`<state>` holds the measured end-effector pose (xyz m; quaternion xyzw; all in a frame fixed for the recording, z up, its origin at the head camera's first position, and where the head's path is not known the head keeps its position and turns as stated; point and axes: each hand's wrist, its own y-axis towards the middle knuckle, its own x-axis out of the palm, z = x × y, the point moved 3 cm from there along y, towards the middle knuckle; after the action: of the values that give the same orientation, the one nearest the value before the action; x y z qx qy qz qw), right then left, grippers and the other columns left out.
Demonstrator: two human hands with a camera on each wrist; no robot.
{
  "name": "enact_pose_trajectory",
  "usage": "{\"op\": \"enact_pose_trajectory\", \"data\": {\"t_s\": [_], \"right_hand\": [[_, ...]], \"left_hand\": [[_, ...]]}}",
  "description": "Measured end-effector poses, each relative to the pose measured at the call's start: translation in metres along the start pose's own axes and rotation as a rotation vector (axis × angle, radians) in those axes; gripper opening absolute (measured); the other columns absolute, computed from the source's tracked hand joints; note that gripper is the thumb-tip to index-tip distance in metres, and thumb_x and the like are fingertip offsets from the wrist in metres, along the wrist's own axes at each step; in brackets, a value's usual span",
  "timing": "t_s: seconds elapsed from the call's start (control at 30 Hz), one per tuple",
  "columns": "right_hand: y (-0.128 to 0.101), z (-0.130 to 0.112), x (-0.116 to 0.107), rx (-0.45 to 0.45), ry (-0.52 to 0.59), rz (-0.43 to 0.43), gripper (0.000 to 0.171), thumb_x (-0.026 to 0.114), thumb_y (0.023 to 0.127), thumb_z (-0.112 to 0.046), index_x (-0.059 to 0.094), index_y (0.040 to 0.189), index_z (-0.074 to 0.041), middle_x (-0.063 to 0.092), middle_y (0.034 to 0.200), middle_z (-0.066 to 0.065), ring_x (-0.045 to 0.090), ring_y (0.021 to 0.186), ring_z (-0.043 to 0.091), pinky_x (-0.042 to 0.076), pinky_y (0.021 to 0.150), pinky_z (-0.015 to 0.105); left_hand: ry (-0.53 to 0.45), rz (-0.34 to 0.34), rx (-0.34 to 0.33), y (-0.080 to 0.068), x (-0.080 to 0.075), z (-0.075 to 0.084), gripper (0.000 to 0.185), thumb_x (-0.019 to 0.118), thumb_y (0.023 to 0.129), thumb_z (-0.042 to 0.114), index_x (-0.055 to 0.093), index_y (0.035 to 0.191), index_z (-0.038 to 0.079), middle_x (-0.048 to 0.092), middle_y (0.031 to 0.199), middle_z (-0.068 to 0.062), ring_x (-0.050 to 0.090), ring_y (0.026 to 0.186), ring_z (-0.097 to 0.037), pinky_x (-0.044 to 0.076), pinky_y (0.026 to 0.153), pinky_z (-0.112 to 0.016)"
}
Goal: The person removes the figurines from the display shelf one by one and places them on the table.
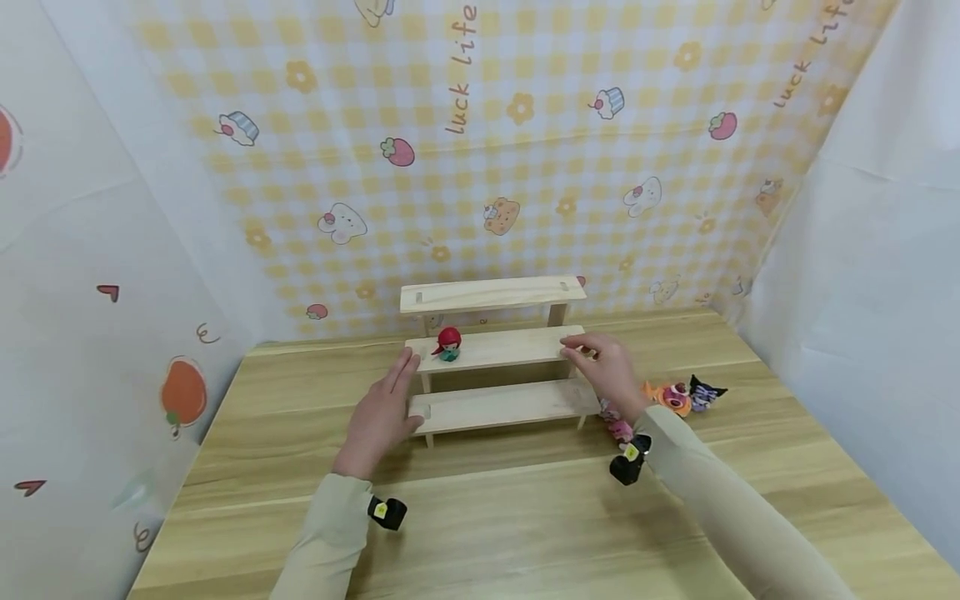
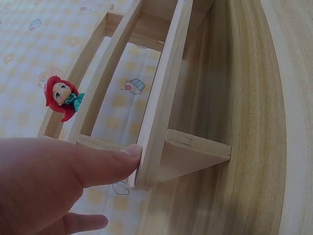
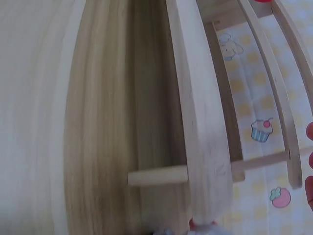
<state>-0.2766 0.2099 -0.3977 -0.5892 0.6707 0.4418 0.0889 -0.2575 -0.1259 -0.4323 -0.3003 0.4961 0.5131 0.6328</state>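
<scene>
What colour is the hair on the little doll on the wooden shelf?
Red hair on the little doll, with a teal top; the left wrist view shows it best.

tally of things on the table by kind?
Wooden tiered shelf: 1
Figurine on the shelf, red-haired: 1
Figurines on the table by the right hand: at least 3 (orange, black-purple, pink, partly hidden)
Total: at least 5

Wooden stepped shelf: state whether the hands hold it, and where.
Both hands touch the wooden stepped shelf: left hand at its left end, right hand at its right end.

A light wooden table (image 1: 247, 433) stands before a yellow checked cartoon backdrop (image 1: 525, 167), white sheets at either side
</scene>
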Motion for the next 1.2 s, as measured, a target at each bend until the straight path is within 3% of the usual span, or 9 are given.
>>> {"op": "enact_pose_trajectory", "data": {"t_s": [0.27, 0.53, 0.93, 1.2], "right_hand": [[0.018, -0.02, 0.023, -0.02, 0.066, -0.05, 0.019, 0.069, 0.088, -0.017, 0.074, 0.103, -0.007, 0.072, 0.097, 0.007, 0.061, 0.084, 0.019, 0.052, 0.073, 0.036], [0.034, -0.042, 0.045, -0.079, 0.066, -0.077, 0.019, 0.071, 0.086, -0.019, 0.075, 0.102, -0.009, 0.073, 0.092, 0.005, 0.06, 0.082, 0.02, 0.05, 0.07, 0.034], [0.047, -0.069, 0.076, -0.078, 0.095, -0.177, 0.023, 0.071, 0.086, -0.025, 0.075, 0.102, -0.01, 0.072, 0.099, 0.003, 0.058, 0.086, 0.017, 0.047, 0.069, 0.028], [0.061, -0.087, 0.091, -0.052, 0.078, -0.264, 0.029, 0.07, 0.087, -0.032, 0.072, 0.111, -0.016, 0.071, 0.108, 0.002, 0.062, 0.099, 0.02, 0.052, 0.083, 0.036]], "left_hand": [[0.003, 0.003, 0.001, 0.0, 0.0, -0.001, 0.097, 0.078, 0.079, 0.021, 0.016, 0.154, 0.011, 0.011, 0.161, -0.007, 0.047, 0.125, -0.043, 0.048, 0.096, -0.053], [0.002, -0.003, 0.001, -0.002, 0.003, 0.0, 0.097, 0.078, 0.079, 0.022, 0.017, 0.154, 0.012, 0.013, 0.161, -0.007, 0.047, 0.126, -0.042, 0.046, 0.099, -0.053], [-0.006, -0.018, -0.028, -0.003, 0.002, 0.001, 0.097, 0.077, 0.08, 0.022, 0.016, 0.154, 0.015, 0.01, 0.162, -0.004, 0.044, 0.129, -0.041, 0.045, 0.1, -0.052], [0.007, -0.011, -0.023, -0.003, 0.0, 0.001, 0.096, 0.078, 0.079, 0.021, 0.018, 0.154, 0.014, 0.012, 0.162, -0.004, 0.046, 0.126, -0.042, 0.047, 0.098, -0.053]]}}
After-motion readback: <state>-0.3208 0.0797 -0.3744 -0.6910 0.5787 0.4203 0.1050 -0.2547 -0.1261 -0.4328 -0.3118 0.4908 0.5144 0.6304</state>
